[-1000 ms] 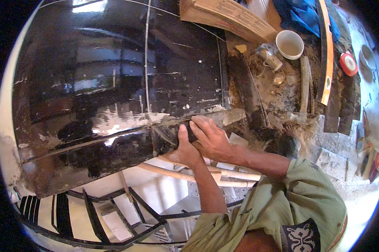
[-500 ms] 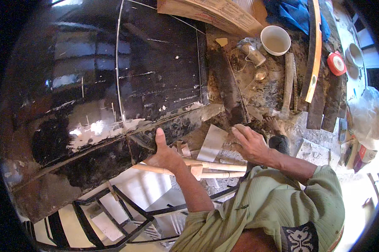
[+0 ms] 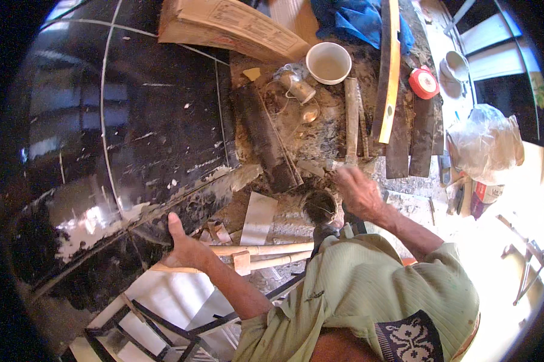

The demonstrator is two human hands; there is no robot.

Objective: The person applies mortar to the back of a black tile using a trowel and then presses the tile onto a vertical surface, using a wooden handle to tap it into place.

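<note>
My left hand [image 3: 184,247] grips the near edge of a black tiled surface [image 3: 73,139], thumb on top and fingers hidden below. A dark, dusty strip [image 3: 163,223] runs along that edge, patched with pale smears. My right hand [image 3: 359,193] is out to the right, fingers bent by the head end of a wooden-handled tool [image 3: 350,120]; its blurred fingertips do not show whether it holds it. A dark round object [image 3: 319,206] is below that hand, and a pale offcut [image 3: 257,217] lies between my hands.
A cardboard box [image 3: 230,27], white bowl [image 3: 328,63], orange level [image 3: 391,90], red tape measure [image 3: 423,81], blue cloth [image 3: 353,21] and several dark strips [image 3: 398,163] sit beyond. A plastic bag [image 3: 483,142] is right; poles [image 3: 266,250] and black metal framework [image 3: 145,329] are below.
My right hand has left the strip's edge and moved right toward the tools. My left hand stays on the edge. The view has swung right, shifting the scene leftward.
</note>
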